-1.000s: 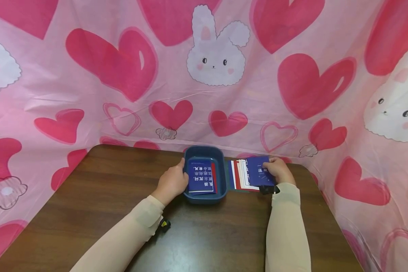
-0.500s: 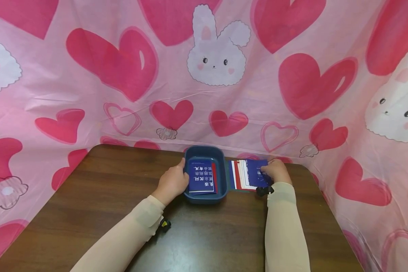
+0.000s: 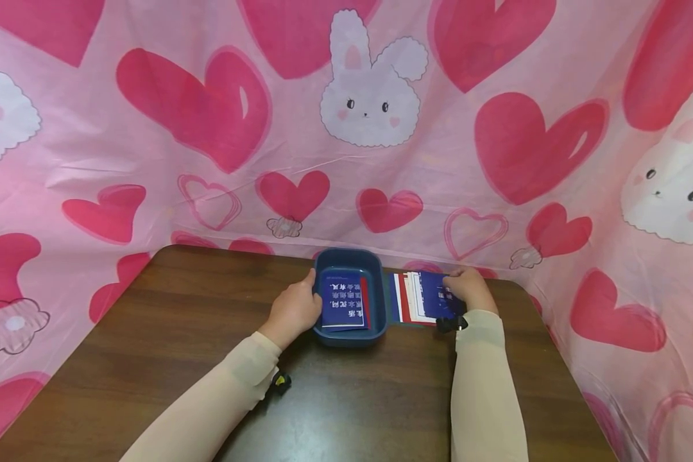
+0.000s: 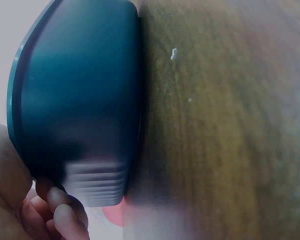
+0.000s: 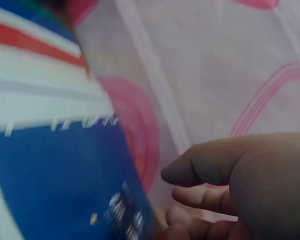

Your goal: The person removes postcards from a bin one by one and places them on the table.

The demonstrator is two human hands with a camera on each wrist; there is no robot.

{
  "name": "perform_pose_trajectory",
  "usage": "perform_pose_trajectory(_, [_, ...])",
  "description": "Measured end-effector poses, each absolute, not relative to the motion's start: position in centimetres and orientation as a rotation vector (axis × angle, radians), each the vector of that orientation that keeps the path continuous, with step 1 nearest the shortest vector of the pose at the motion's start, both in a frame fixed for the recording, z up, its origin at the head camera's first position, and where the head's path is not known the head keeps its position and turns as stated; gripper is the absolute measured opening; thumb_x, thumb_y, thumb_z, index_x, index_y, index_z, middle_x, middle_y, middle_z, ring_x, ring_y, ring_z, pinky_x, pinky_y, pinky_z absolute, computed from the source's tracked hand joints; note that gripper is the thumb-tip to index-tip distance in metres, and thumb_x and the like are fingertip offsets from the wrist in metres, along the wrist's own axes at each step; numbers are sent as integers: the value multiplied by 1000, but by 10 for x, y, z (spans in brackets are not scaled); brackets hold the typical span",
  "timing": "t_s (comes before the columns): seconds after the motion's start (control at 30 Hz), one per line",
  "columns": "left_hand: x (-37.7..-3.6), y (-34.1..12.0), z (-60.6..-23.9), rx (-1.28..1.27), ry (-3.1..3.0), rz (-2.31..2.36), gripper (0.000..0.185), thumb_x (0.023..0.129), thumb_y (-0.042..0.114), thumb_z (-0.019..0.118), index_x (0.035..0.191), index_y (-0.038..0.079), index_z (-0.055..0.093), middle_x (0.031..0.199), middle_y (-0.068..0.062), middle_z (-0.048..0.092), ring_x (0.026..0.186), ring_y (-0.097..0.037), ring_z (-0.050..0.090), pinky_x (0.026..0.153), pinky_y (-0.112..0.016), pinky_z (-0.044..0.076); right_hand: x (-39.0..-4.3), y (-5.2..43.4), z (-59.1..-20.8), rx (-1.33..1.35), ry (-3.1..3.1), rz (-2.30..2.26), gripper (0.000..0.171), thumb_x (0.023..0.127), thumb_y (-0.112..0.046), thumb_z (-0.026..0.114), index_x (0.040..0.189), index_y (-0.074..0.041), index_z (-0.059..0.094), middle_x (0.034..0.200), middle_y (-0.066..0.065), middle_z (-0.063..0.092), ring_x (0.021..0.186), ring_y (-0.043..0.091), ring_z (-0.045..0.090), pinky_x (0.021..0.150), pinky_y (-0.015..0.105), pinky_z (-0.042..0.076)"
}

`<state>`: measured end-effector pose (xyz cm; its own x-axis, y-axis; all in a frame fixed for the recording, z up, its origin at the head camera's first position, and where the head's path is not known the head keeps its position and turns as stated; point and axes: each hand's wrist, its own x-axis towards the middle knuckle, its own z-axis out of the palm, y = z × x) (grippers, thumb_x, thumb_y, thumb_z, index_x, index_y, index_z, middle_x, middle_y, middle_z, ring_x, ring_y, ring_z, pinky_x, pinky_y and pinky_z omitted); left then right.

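Over the last second the right hand drew the top blue card down flatter onto the fanned stack on the desk, fingers pinching its edge; pickup looked unfinished. Left hand stayed curled on the tray rim.

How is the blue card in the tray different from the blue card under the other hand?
The blue card in the tray lies inside the dark blue tray; the blue card on the fanned pile lies on the table. The tray card is untouched and fully shown; the pile card is partly covered by the right hand. Both are blue with white print.
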<state>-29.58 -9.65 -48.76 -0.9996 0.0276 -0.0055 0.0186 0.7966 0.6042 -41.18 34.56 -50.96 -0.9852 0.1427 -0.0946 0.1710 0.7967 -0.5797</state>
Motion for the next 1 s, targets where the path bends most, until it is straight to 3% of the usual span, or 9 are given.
perform_pose_trajectory(0.13, [-296, -97, -488, 39, 2960, 993, 72, 112, 26, 61, 177, 7, 37, 154, -25, 71, 77, -29, 68, 64, -41, 58, -384, 312, -469, 243, 2848, -1080, 39, 103, -35, 70, 121, 0, 75, 121, 23, 73, 111, 39, 65, 101, 58, 57])
perform_pose_trajectory(0.3, [-296, -97, -488, 39, 2951, 999, 72, 112, 26, 60, 178, 7, 36, 151, -24, 73, 75, -28, 67, 61, -39, 54, -367, 275, -439, 122, 2832, -1134, 36, 108, -32, 70, 124, -1, 74, 101, 11, 76, 93, 23, 70, 82, 37, 55])
perform_pose_trajectory(0.47, [-296, -97, -489, 46, 2950, 1010, 72, 113, 26, 60, 178, 7, 37, 146, -24, 75, 76, -28, 68, 60, -38, 53, -366, 245, -424, -33, 2807, -1172, 39, 107, -33, 70, 129, -2, 74, 108, 18, 82, 91, 27, 78, 72, 29, 57])
perform_pose_trajectory(0.57, [-296, -97, -490, 43, 2951, 1016, 71, 113, 26, 60, 177, 7, 37, 146, -24, 75, 76, -28, 68, 60, -38, 53, -363, 228, -418, -104, 2767, -1210, 38, 107, -32, 71, 130, -2, 74, 115, 24, 81, 100, 39, 81, 73, 29, 59])
perform_pose_trajectory(0.7, [-297, -96, -491, 47, 2950, 1016, 71, 113, 25, 61, 177, 7, 38, 142, -24, 77, 74, -27, 67, 59, -38, 52, -358, 201, -414, -177, 2732, -1244, 34, 108, -31, 73, 128, -3, 74, 113, 25, 81, 101, 44, 79, 74, 32, 61])
perform_pose_trajectory(0.87, [-297, -96, -492, 35, 2952, 1020, 71, 112, 25, 60, 177, 7, 38, 138, -24, 78, 71, -28, 67, 58, -38, 51, -356, 165, -412, -254, 2686, -1231, 30, 107, -30, 77, 124, -6, 74, 100, 14, 80, 86, 28, 79, 73, 34, 63])
perform_pose_trajectory(1.0, [-297, -97, -491, 35, 2954, 1022, 71, 112, 25, 61, 177, 7, 38, 139, -25, 78, 69, -27, 66, 57, -38, 52, -358, 142, -411, -259, 2670, -1174, 25, 108, -30, 78, 120, -8, 74, 99, 14, 80, 83, 25, 80, 71, 35, 66])
